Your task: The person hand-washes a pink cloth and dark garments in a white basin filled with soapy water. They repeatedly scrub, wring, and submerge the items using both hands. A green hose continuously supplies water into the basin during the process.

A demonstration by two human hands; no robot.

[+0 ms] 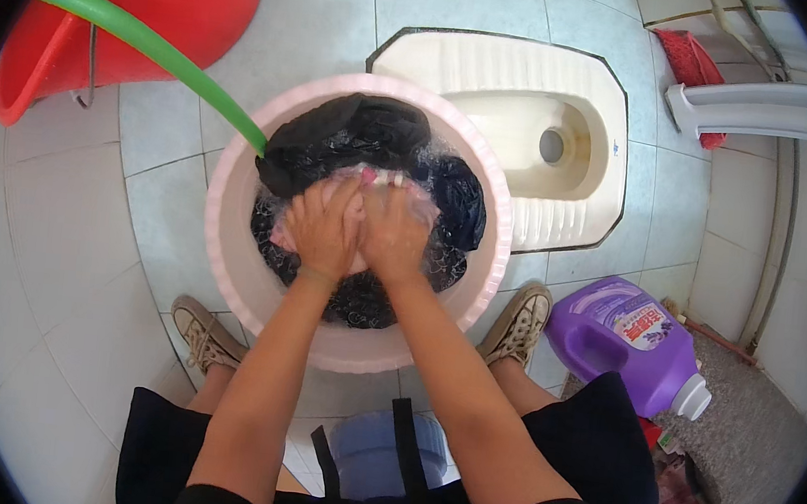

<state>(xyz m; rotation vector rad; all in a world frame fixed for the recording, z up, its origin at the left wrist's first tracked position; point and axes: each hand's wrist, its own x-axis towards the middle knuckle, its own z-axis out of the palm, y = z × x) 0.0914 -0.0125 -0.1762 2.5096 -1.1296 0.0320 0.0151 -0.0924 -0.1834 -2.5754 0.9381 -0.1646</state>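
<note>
Both my hands grip a wet pink cloth (356, 211) inside a round pink plastic basin (212, 233). My left hand (319, 233) has its fingers spread over the cloth's left part. Close beside it, my right hand (396, 235) is curled on the right part, its fingertips blurred. Sudsy water surrounds the cloth. A soaked black garment (358, 120) bulges along the basin's far side, with dark blue fabric (463, 203) at the right. The end of a green hose (174, 66) reaches over the far-left rim, touching the black garment.
A tilted red bucket (201, 6) is at far left. Behind the basin, a squat toilet (559, 227) is set in the tiled floor (309, 17). A purple detergent jug (627, 346) lies beside my right shoe (520, 321). A blue plastic stool or tub (369, 460) is beneath me.
</note>
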